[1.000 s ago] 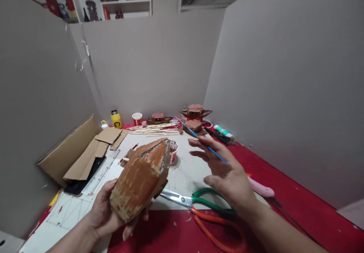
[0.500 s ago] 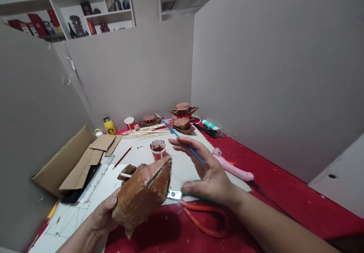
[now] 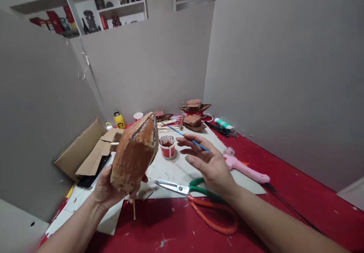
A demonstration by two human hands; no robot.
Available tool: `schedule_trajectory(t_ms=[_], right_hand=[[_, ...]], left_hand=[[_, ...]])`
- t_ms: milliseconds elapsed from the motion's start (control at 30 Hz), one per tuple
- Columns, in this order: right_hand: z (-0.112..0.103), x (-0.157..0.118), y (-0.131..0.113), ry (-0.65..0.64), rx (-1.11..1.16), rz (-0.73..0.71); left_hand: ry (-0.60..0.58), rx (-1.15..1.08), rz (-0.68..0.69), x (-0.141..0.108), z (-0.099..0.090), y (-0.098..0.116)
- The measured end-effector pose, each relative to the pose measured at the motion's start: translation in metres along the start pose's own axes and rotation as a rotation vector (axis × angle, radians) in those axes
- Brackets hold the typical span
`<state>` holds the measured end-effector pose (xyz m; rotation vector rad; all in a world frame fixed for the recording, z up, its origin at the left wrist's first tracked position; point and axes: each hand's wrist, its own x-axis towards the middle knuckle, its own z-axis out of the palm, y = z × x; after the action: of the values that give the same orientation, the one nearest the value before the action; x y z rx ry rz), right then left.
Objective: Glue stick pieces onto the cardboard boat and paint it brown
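Observation:
My left hand (image 3: 106, 190) grips a brown-painted cardboard boat model (image 3: 133, 158), tilted with its pointed end up and a thin stick poking out below. My right hand (image 3: 210, 162) holds a thin blue paintbrush (image 3: 196, 143) between its fingers, the tip pointing away to the upper left. Between the two hands and farther back stands a paper cup (image 3: 167, 149) with reddish-brown paint inside. Scissors (image 3: 182, 189) with green and orange handles lie below my right hand. The brush touches neither the boat nor the cup.
Two finished-looking boats (image 3: 195, 107) (image 3: 193, 122) sit at the back, beside wooden sticks (image 3: 167, 127). A pink glue gun (image 3: 247, 170) with a cable lies at the right. Cardboard pieces (image 3: 93, 156), a yellow bottle (image 3: 119, 120) and another cup (image 3: 138, 116) are at the left and back.
The boat in my left hand has been raised and turned more upright. The view has shifted, and more of the scissors' blades shows. My right hand still holds the brush.

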<state>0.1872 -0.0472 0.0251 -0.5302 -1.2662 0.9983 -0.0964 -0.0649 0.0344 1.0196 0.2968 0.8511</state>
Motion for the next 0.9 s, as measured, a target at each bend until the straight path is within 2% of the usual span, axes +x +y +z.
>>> schedule_trajectory(t_ms=[133,300,467,600,733,900], right_hand=[[0.003,-0.002,-0.001,-0.014,0.036,0.016],[0.002,-0.004,-0.005,-0.098,0.025,-0.023],[0.003,-0.006,-0.007,-0.114,0.031,0.008],[0.005,-0.006,-0.004,-0.099,0.065,0.059],[0.005,-0.007,-0.001,-0.068,0.075,0.065],[0.005,-0.007,0.000,-0.042,0.091,0.094]], left_hand=[[-0.053,-0.030,0.004,0.002,-0.001,-0.003],[-0.100,-0.078,-0.090,0.016,-0.005,-0.018],[-0.040,-0.096,-0.163,0.030,0.006,-0.023],[-0.006,-0.119,-0.191,0.032,0.010,-0.022],[0.035,-0.119,-0.170,0.031,0.008,-0.025],[-0.002,-0.095,-0.141,0.033,0.002,-0.029]])
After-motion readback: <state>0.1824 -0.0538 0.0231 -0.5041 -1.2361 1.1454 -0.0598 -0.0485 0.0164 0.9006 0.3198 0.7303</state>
